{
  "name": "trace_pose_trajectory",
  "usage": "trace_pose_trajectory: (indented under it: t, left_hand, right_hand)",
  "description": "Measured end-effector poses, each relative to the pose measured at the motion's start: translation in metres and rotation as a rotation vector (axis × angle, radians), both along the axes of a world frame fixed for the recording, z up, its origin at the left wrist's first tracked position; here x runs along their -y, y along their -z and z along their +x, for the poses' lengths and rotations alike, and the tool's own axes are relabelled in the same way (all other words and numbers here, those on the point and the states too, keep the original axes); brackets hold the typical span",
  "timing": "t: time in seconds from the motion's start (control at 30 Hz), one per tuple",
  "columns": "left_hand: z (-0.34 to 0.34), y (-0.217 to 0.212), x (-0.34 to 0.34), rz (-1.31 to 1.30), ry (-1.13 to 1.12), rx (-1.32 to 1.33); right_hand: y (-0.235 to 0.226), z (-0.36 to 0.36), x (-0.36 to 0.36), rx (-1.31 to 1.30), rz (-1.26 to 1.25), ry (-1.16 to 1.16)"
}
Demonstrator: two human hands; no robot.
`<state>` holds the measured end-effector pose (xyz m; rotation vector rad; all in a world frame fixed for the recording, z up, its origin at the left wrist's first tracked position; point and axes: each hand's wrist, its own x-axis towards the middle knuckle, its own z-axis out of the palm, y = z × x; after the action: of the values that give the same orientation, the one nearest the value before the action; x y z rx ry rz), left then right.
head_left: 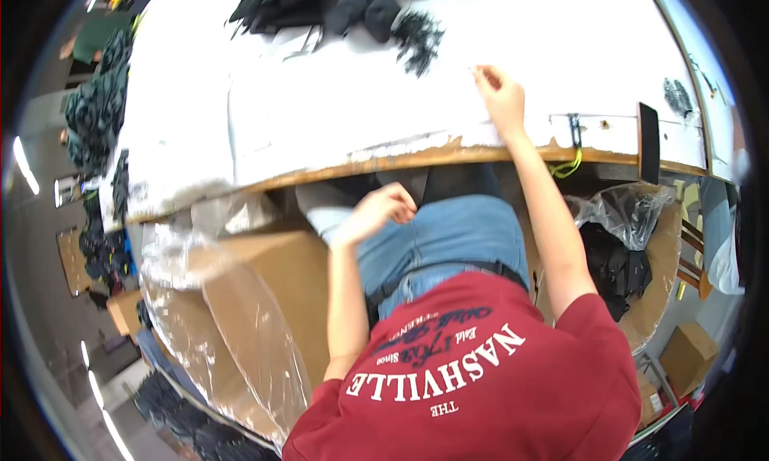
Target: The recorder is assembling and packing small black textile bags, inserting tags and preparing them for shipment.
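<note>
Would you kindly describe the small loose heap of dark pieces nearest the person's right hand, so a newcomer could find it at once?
Start at the long white table with its worn wooden front edge. Along its far side lies a big pile of black fabric; just right of that, up and left of the right hand, sits the small dark heap. Unlike the smooth folded fabric, it is a spiky scatter of many small pieces.

The person wears a short-sleeved dark red T-shirt (489,389) with white lettering, blue jeans (448,237) and a black strap.
</note>
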<state>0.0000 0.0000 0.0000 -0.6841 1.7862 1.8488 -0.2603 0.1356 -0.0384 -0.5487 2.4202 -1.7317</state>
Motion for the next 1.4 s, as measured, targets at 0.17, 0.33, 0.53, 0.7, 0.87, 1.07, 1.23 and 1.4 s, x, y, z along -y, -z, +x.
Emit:
trace_pose_trajectory:
  t: [0.17, 0.33, 0.53, 0.7, 0.87, 1.07, 1.23, 1.4]
  left_hand:
    - [0.002, 0.228, -0.047, -0.290, 0.418, 0.080]
    - [-0.049, 0.183, -0.053, -0.357, 0.397, 0.118]
    - [-0.071, 0.135, -0.033, -0.215, 0.514, 0.289]
    - [-0.098, 0.105, -0.014, -0.121, 0.641, 0.385]
    - [-0.099, 0.087, 0.017, -0.137, 0.729, 0.461]
    - [-0.091, 0.081, 0.028, -0.250, 0.811, 0.512]
    - [-0.075, 0.041, 0.018, -0.305, 0.864, 0.515]
    - [-0.053, -0.080, 0.063, 0.182, 0.171, -0.255]
  right_hand:
    - [-0.031, -0.006, 0.007, -0.174, 0.100, -0.051]
    - [-0.031, -0.015, -0.002, -0.226, 0.265, -0.092]
    - [-0.031, -0.013, 0.004, -0.229, 0.309, -0.146]
    - [-0.038, -0.017, 0.007, -0.241, 0.352, -0.177]
    - [-0.029, -0.010, -0.001, -0.109, 0.274, -0.068]
    - [-0.025, -0.006, -0.004, -0.027, 0.095, 0.165]
    - [-0.034, 0.000, -0.015, -0.212, 0.298, 0.136]
    - [-0.061, -0.004, -0.024, -0.186, 0.411, -0.027]
